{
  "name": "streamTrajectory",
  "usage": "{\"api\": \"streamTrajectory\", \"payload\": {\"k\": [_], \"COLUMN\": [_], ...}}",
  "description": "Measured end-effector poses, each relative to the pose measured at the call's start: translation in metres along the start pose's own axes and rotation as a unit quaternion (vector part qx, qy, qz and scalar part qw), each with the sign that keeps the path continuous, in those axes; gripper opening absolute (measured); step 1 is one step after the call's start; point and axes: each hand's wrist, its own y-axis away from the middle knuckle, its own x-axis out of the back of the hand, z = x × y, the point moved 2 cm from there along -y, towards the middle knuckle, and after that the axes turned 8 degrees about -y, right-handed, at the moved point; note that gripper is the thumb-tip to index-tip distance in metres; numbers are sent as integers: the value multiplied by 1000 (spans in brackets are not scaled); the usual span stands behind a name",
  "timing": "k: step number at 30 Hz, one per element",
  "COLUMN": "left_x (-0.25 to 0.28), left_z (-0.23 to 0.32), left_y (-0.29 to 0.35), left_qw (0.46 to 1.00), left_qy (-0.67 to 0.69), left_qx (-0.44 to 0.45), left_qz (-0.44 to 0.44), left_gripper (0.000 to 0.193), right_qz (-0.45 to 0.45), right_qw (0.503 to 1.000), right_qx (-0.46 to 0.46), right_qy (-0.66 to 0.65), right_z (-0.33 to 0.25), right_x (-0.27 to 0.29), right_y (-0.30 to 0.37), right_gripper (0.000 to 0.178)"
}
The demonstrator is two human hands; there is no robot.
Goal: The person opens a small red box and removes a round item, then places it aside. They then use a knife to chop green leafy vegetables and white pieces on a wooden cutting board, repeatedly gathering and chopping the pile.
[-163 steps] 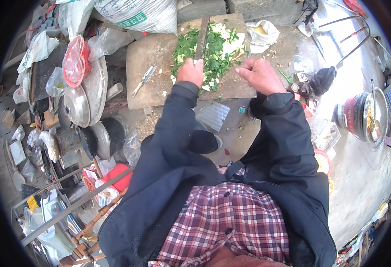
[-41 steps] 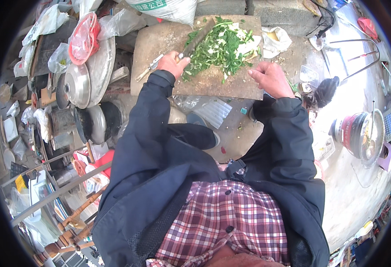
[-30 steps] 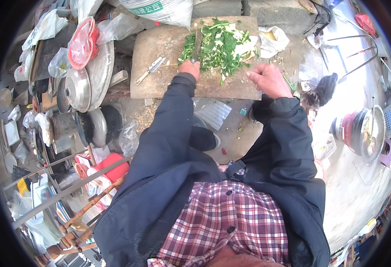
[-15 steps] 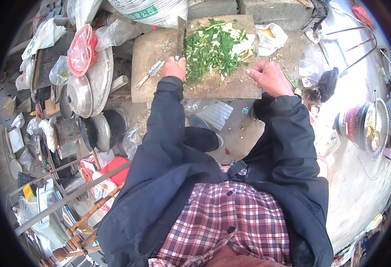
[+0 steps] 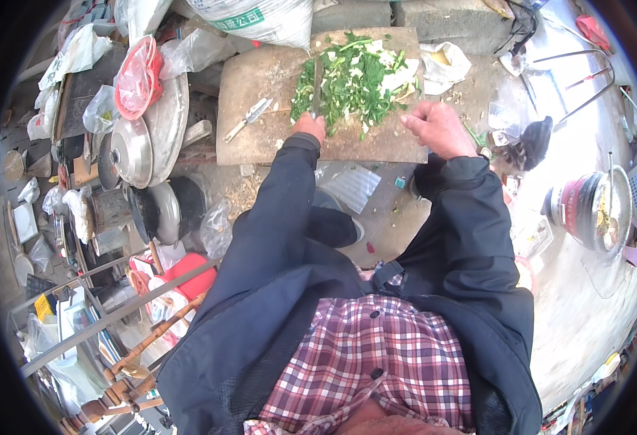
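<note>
Well, left hand (image 5: 309, 126) wrapped round a cleaver (image 5: 317, 85) amid chopped greens (image 5: 358, 81); right hand (image 5: 438, 129) half-curled, contents unclear.

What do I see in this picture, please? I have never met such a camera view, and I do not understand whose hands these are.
There is no machine here: the hands belong to the person wearing the camera. It is the left one of two wide cameras on the head, looking down, so the checked shirt is the wearer's own. The lens bends straight edges near the rim.

On the board lies a pile of chopped greens with white pieces, and at its left a small knife. The left hand holds a big knife, its blade pointing away, at the left part of the greens. The right hand is loosely curled near the board's right edge; I cannot see whether it holds anything.
</note>
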Motion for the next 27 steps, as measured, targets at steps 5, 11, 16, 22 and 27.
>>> {"api": "streamTrajectory", "payload": {"k": [5,11,16,22,27], "left_x": [6,3,17,-4,16], "left_z": [-1,20,22,33,32], "left_y": [-10,-11,-14,-13,-10], "left_qw": [986,996,996,997,993], "left_qy": [58,18,88,49,31], "left_qx": [-35,-6,-9,14,-44], "left_qz": [152,84,26,-57,104], "left_gripper": [43,39,41,44,42], "right_qz": [6,6,2,1,12], "right_qw": [1000,1000,1000,1000,1000], "right_qx": [-6,0,-11,-6,-5], "right_qy": [-4,2,6,3,6], "right_z": [-1,-4,-3,-6,-5], "right_x": [4,1,5,3,5], "right_y": [3,3,6,5,6], "right_gripper": [27,26,25,25,25]}}
